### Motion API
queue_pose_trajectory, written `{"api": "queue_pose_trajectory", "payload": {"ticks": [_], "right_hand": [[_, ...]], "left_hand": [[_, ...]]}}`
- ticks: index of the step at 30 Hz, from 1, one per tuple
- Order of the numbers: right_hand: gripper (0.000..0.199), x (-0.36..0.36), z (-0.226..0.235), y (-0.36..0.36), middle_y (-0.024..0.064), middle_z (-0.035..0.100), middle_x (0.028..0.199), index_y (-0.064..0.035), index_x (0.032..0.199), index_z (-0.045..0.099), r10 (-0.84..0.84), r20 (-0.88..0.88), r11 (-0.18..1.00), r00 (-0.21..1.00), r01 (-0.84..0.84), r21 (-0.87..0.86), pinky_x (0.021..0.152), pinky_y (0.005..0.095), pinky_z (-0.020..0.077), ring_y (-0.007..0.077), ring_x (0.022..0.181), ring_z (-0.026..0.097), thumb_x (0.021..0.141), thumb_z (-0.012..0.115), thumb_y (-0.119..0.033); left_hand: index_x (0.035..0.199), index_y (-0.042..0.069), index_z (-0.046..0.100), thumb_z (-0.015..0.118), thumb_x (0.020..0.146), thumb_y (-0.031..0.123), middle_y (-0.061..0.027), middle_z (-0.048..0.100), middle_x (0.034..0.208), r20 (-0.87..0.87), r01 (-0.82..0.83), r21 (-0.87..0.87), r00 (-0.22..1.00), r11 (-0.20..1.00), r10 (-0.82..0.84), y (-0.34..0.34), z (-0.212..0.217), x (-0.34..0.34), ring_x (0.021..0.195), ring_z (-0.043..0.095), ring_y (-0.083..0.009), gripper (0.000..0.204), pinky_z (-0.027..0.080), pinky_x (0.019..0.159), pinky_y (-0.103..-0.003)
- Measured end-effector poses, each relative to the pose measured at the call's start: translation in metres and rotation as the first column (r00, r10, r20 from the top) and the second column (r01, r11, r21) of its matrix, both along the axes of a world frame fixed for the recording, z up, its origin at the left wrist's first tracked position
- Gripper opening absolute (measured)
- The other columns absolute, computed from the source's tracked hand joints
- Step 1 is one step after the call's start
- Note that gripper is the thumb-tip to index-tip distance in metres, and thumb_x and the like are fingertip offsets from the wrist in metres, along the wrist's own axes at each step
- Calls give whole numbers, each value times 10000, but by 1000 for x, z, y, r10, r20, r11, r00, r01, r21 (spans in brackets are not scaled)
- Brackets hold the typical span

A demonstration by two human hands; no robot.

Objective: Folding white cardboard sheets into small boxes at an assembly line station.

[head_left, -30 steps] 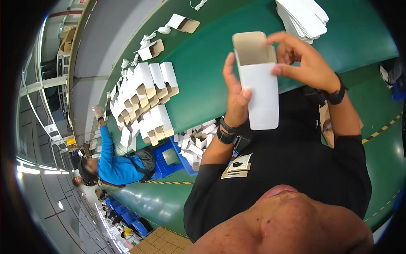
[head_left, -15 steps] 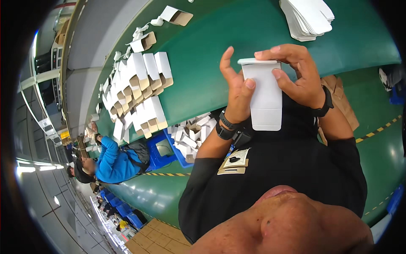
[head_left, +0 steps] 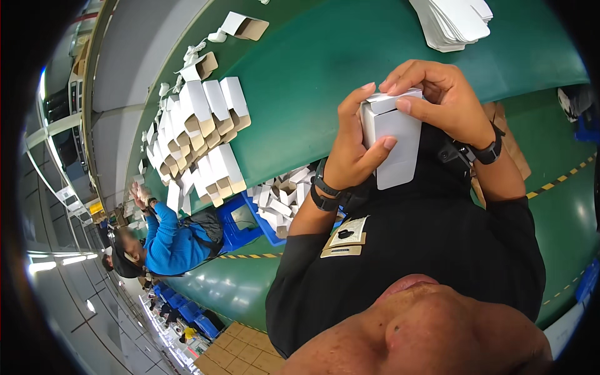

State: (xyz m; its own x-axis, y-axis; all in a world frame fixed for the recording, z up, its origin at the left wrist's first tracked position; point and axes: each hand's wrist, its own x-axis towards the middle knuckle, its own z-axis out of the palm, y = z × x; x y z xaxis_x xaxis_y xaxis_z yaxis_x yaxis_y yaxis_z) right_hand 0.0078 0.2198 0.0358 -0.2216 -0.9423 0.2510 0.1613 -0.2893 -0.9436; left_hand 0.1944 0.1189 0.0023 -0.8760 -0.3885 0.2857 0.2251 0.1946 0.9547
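Note:
A small white carton [head_left: 400,150] is held up in front of my chest, with its top-end flap bent partly over. My left hand [head_left: 356,140] grips it along the left side, thumb across the front face. At the top end, my right hand [head_left: 445,103] pinches the flap, its thumb on the front and its fingers over the upper edge. The far side of the carton and the fingertips behind it are hidden.
Rows of open white cartons [head_left: 200,112] stand on the green table [head_left: 294,94] at left. A stack of flat white cartons [head_left: 453,25] lies at the far right. Below the table edge, a blue bin [head_left: 256,215] holds many cartons. A co-worker in blue [head_left: 172,240] sits at left.
The carton has turned to show its left side, and its top flap has been folded down. My left hand has shifted lower around it, and the right fingers now press the top end.

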Motion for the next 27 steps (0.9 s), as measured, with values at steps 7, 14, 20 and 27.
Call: {"api": "queue_pose_trajectory", "payload": {"ticks": [7, 14, 20, 27], "right_hand": [[119, -1, 5, -1, 146, 652, 1103, 1, 984, 672, 66, -90, 996, 994, -60, 70, 907, 339, 500, 203, 1021, 627, 871, 645, -28], [198, 0, -16, -8, 152, 660, 1181, -18, 1068, 700, -1, -228, 1000, 974, 3, 8, 987, 371, 464, 261, 1133, 611, 899, 664, -114], [330, -26, -1, -15, 124, 648, 1260, -46, 1199, 664, -361, -631, 926, 686, 344, -156, 1011, 364, 449, 285, 1178, 602, 885, 695, -144], [525, -106, 15, 21, 108, 540, 1407, -97, 1285, 611, -237, -966, 806, -106, 534, -256, 1112, 443, 342, 323, 1349, 442, 785, 761, -161]], "left_hand": [[1435, 100, 247, 555, 967, 196, -183, 479, 1254, -80, 38, 263, 997, 964, -17, 3, 1, 1, 1095, 516, -219, 568, 437, 939, -378], [1324, 95, 317, 511, 995, 219, -135, 509, 1143, -65, 2, 295, 998, 955, 18, -6, -3, -7, 1018, 517, -166, 402, 453, 858, -324], [1368, 109, 295, 478, 1013, 210, -137, 559, 1124, 73, -217, 554, 974, 804, 212, -54, -9, -29, 932, 592, -160, 412, 508, 810, -319], [1153, 37, 528, 513, 1010, 194, -94, 624, 1085, 223, -620, 552, 754, 558, 617, -255, -51, -75, 990, 631, -223, 213, 545, 807, -347]]}}
